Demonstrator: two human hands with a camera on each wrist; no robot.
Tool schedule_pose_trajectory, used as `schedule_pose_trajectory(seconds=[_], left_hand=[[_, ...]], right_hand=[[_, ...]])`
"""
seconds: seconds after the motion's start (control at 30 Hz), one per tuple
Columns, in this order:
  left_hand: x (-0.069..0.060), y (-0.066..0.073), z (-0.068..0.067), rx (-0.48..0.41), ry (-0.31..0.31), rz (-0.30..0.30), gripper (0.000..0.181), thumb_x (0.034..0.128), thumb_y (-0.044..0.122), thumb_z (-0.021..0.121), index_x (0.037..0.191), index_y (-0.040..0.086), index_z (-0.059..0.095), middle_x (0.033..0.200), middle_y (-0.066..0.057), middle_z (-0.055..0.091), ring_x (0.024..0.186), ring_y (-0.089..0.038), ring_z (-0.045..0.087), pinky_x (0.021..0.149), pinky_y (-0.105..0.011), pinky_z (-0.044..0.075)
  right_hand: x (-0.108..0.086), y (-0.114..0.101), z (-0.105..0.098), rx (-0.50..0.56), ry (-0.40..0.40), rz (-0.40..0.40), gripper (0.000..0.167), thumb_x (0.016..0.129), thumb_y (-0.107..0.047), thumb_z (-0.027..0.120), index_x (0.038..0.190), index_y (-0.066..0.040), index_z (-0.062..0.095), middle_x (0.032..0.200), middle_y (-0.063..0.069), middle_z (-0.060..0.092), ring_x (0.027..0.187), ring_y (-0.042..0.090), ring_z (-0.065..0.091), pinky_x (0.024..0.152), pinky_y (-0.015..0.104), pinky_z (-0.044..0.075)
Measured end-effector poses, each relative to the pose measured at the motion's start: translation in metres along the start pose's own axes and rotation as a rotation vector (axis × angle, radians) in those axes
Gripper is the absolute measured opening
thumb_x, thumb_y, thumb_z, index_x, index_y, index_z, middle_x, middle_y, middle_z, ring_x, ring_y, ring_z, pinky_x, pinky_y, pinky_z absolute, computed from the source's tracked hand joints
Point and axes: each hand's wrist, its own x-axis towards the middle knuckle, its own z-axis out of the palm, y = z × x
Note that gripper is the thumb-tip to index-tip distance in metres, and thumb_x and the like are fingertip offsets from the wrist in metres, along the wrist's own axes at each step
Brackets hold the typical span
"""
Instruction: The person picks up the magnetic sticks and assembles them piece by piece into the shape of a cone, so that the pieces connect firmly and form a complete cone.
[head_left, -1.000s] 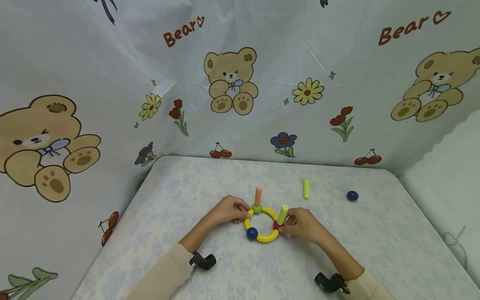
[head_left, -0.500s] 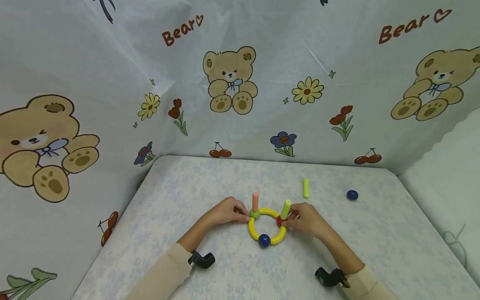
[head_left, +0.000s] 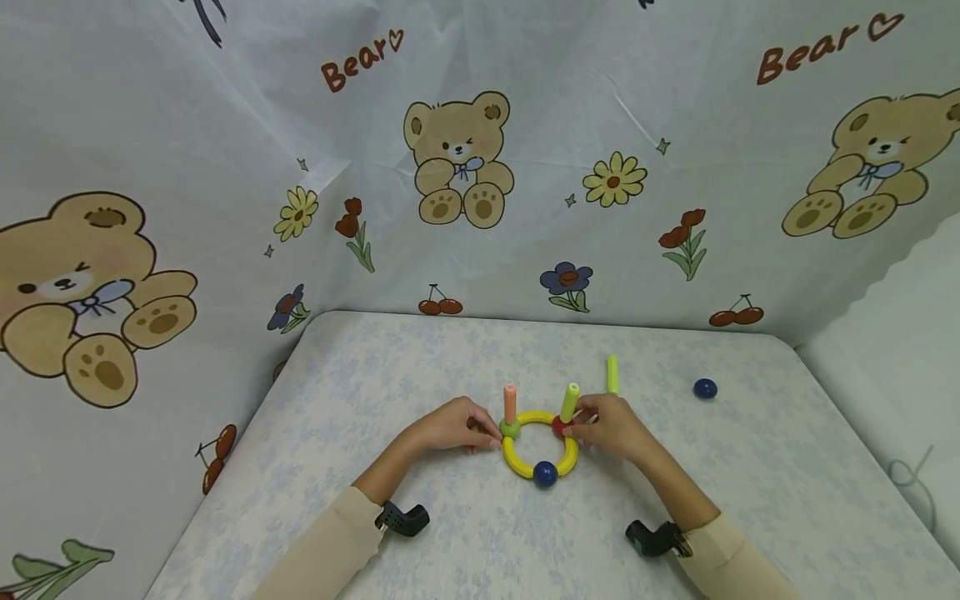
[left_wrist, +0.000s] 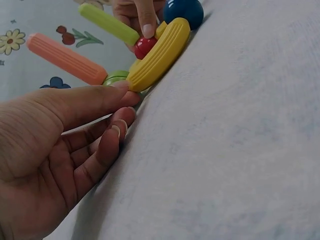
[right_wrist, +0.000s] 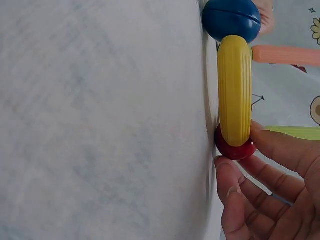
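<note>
A ring of yellow curved rods (head_left: 518, 462) lies on the table, joined by a green ball (head_left: 509, 429), a red ball (head_left: 559, 427) and a blue ball (head_left: 545, 474). From the green ball rises an orange straight rod (head_left: 511, 403); a light green straight rod (head_left: 570, 402) stands on the red one, leaning slightly. My left hand (head_left: 459, 425) pinches the end of a yellow curved rod (left_wrist: 161, 55) beside the green ball. On the ring's other side, my right hand (head_left: 611, 427) pinches the red ball (right_wrist: 234, 149) between thumb and fingers.
Just behind my right hand lies a loose light green rod (head_left: 612, 374), its near end hidden by the hand. Farther right sits a loose blue ball (head_left: 705, 388). A bear-printed curtain (head_left: 465, 250) closes off the table's far side.
The ring has turned counterclockwise: the blue ball shifted right along the front, the red ball moved away from me and the green ball came slightly nearer. My right hand moved farther back with the red ball.
</note>
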Motion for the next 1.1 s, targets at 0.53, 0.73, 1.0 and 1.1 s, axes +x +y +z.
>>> schedule_pose_trajectory(seconds=[0.53, 0.73, 1.0, 1.1], left_hand=[[-0.004, -0.018, -0.016, -0.001, 0.105, -0.03, 0.006, 0.0935, 0.019, 0.076, 0.097, 0.018, 0.081, 0.074, -0.001, 0.072, 0.052, -0.015, 0.062, 0.052, -0.032, 0.056], [-0.002, -0.022, -0.017, 0.025, 0.222, 0.082, 0.025, 0.0938, 0.012, 0.075, 0.118, 0.015, 0.075, 0.106, -0.003, 0.069, 0.06, -0.014, 0.059, 0.057, -0.028, 0.053], [-0.001, -0.017, -0.008, 0.02, 0.141, 0.143, 0.047, 0.0922, 0.002, 0.072, 0.137, 0.011, 0.063, 0.138, -0.007, 0.054, 0.084, -0.012, 0.063, 0.073, -0.026, 0.053], [0.0, -0.018, -0.004, 0.047, 0.133, 0.149, 0.044, 0.0919, 0.009, 0.076, 0.134, 0.011, 0.064, 0.136, -0.005, 0.057, 0.085, -0.011, 0.061, 0.071, -0.025, 0.051]], right_hand=[[0.009, 0.002, -0.012, 0.004, -0.02, 0.035, 0.026, 0.089, -0.005, 0.077, 0.115, -0.002, 0.073, 0.096, 0.007, 0.073, 0.072, 0.019, 0.067, 0.064, 0.034, 0.057], [0.006, 0.007, -0.036, -0.009, 0.093, 0.053, 0.026, 0.096, -0.01, 0.07, 0.119, 0.001, 0.07, 0.095, 0.013, 0.073, 0.074, 0.026, 0.07, 0.062, 0.034, 0.057], [0.014, 0.025, -0.06, -0.031, 0.311, 0.097, 0.028, 0.102, -0.02, 0.063, 0.114, 0.005, 0.069, 0.091, 0.022, 0.073, 0.068, 0.029, 0.07, 0.057, 0.036, 0.058], [0.022, 0.031, -0.066, -0.04, 0.319, 0.15, 0.031, 0.101, -0.023, 0.064, 0.113, 0.006, 0.067, 0.092, 0.023, 0.072, 0.068, 0.029, 0.07, 0.057, 0.036, 0.059]])
